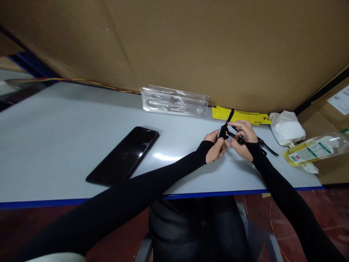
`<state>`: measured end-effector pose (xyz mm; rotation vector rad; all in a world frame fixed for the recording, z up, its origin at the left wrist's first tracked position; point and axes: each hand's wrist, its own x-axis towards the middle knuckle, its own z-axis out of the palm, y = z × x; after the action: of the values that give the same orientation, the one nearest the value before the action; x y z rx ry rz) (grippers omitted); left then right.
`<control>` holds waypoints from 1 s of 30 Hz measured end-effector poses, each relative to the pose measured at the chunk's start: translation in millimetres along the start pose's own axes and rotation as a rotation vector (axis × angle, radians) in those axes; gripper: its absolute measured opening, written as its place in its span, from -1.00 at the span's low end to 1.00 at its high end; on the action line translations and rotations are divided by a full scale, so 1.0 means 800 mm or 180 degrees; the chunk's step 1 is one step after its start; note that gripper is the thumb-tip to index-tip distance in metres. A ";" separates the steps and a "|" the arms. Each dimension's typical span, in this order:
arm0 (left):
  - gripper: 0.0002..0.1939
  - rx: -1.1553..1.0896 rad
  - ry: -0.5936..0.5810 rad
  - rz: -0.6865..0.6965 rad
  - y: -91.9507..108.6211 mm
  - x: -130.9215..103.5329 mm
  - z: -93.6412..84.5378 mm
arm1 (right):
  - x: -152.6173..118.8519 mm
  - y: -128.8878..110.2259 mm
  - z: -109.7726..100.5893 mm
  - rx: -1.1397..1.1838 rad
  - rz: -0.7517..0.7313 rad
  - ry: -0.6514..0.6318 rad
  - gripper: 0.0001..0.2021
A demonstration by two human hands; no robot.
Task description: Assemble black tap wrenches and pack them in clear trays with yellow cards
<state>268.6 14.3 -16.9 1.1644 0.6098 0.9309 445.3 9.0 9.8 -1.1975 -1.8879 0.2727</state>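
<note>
My left hand (216,146) is closed around a small black spokeshave (224,131), with thumb and fingers on its metal middle part. One dark handle of the spokeshave points up and away from me. At the right side of the same tool is my right hand (243,137), its fingers bent and its fingertips at the tool body. The exact contact of the right thumb is hard to see. Partly hidden behind and under my right hand, a second black tool (268,147) with a curved handle lies on the table.
A dark phone or tablet (124,156) lies on the table (54,145) to the left. Clear plastic blister packs (174,102) and yellow cards (245,115) lie along the cardboard wall. On the right are a white cloth bundle (287,127) and a tilted bottle with yellow liquid (313,149).
</note>
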 end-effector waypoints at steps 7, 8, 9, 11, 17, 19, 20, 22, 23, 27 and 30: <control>-0.81 -0.0036 0.0046 0.0017 -0.002 0.000 0.001 | 0.000 0.002 -0.002 0.0029 -0.0140 0.0007 -0.89; -0.82 0.0006 0.0023 0.0028 -0.003 0.000 0.000 | 0.000 0.003 -0.002 0.0026 -0.0109 -0.0049 -0.89; -0.82 0.0034 0.0004 0.0034 -0.003 0.000 -0.001 | 0.000 0.003 -0.002 -0.0017 -0.0106 -0.0108 -0.88; -0.83 0.0020 -0.0016 0.0018 -0.003 0.000 -0.001 | 0.000 0.003 -0.002 -0.0095 -0.0116 -0.0150 -0.83; -0.82 -0.0111 -0.0036 -0.0080 -0.002 -0.002 0.003 | 0.001 -0.001 -0.005 -0.0063 0.0032 -0.0227 -0.83; -0.82 -0.0101 -0.0047 -0.0119 -0.002 -0.003 0.004 | 0.001 -0.001 -0.006 -0.0227 -0.0130 -0.0274 -0.82; -0.82 -0.0090 -0.0064 -0.0135 -0.002 -0.003 0.005 | 0.001 0.000 -0.006 -0.0234 -0.0171 -0.0242 -0.79; -0.84 -0.0081 -0.0071 -0.0148 0.000 -0.004 0.007 | 0.001 0.002 -0.007 -0.0088 -0.0131 -0.0158 -0.80; -0.85 -0.0105 -0.0041 -0.0144 0.000 -0.004 0.008 | 0.001 0.003 -0.008 -0.0006 -0.0092 -0.0139 -0.79; -0.86 -0.0225 0.0123 -0.0151 0.004 -0.003 0.008 | 0.002 0.003 -0.010 -0.0165 -0.0133 -0.0048 -0.81; -0.89 -0.0183 0.0088 -0.0182 0.004 -0.002 0.007 | 0.002 0.001 -0.009 -0.0143 -0.0101 -0.0054 -0.78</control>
<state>271.3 10.6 -12.2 1.0791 0.6314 0.9115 450.9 8.9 14.6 -1.1975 -1.9352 0.2250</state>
